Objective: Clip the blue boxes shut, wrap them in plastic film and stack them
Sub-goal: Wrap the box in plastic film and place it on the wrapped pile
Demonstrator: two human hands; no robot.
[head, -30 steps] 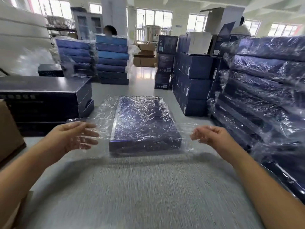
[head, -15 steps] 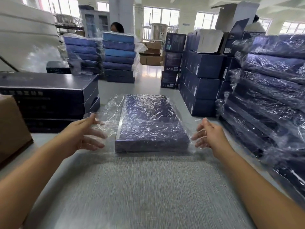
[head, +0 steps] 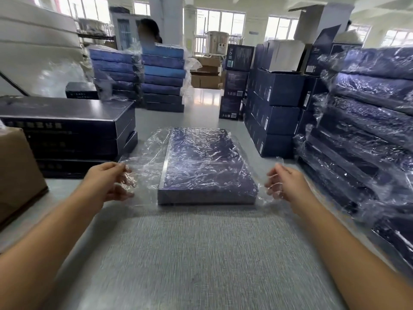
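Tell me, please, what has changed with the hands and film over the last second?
Both hands moved inward: the left hand now pinches the plastic film left of the blue box, the right hand grips it on the right. The box stayed flat on the table.

Blue box [head: 205,162]: card, under crinkled glossy clear plastic film [head: 147,157]. Surface [head: 192,253]: grey woven cloth, matt, rough. Carton [head: 15,171]: plain brown cardboard.

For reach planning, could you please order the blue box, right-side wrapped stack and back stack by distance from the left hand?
Head view, from the left hand:
1. blue box, centre, alongside
2. right-side wrapped stack, beyond the box
3. back stack, far end
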